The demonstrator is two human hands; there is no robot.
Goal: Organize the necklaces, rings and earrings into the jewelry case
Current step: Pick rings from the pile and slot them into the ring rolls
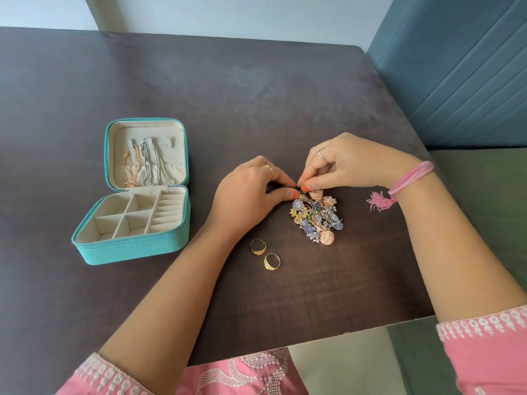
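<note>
A teal jewelry case (134, 246) lies open at the left of the dark table, its cream compartments bare. Gold and silver necklaces (144, 163) hang inside its lid. A tangled heap of earrings (318, 216) sits mid-table, with two gold rings (265, 253) just in front of it. My left hand (248, 192) and my right hand (348, 163) meet at the far edge of the heap, fingertips pinched together on a small piece of jewelry (298, 189) that is mostly hidden by the fingers.
The table's front edge (313, 337) runs near my body, and its right edge borders a blue padded panel (456, 67) and a green seat (484, 195). A pink thread bracelet with a tassel (379, 201) hangs from my right wrist.
</note>
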